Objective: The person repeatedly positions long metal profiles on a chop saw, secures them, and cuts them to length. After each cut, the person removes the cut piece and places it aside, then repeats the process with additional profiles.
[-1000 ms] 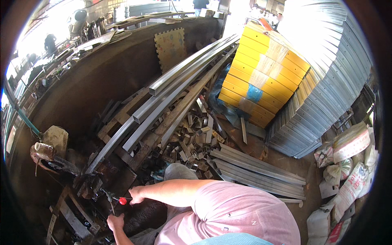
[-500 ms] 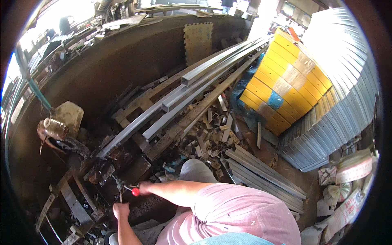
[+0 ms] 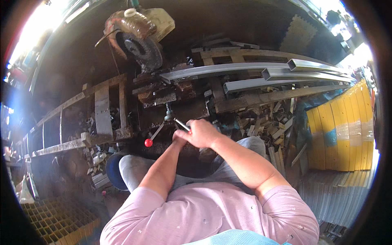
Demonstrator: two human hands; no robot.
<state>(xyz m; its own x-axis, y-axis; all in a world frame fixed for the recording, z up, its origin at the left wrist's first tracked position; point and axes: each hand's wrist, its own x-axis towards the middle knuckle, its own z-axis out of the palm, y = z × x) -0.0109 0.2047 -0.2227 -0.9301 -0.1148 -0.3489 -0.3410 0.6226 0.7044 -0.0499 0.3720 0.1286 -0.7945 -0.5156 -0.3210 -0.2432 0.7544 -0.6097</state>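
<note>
A vise crank [image 3: 168, 117] with rod-like spokes sits in front of me. One spoke ends in a bare red ball knob [image 3: 148, 143]. My right hand [image 3: 203, 134] is closed over the end of another spoke, and a bit of red shows at its fingers. Just left of it, my left hand [image 3: 179, 139] is closed at a further spoke, its fingers partly hidden by the right. Beyond the crank, a dark, greasy vise [image 3: 163, 98] lies by the near end of a square metal tube [image 3: 224, 70]. A cutting disc [image 3: 141, 51] of a saw stands above that end.
More square tubes [image 3: 306, 74] rest on a wooden frame at right, above a heap of metal offcuts [image 3: 271, 122]. Stacked yellow profiles [image 3: 341, 130] stand far right. A ladder-like frame [image 3: 61, 143] extends left; a yellowish grid [image 3: 61, 220] lies lower left.
My view has swung left, so the saw and vise sit nearer the middle. The crank has turned. My right hand has shifted its place on the spokes, and both hands are now close together.
</note>
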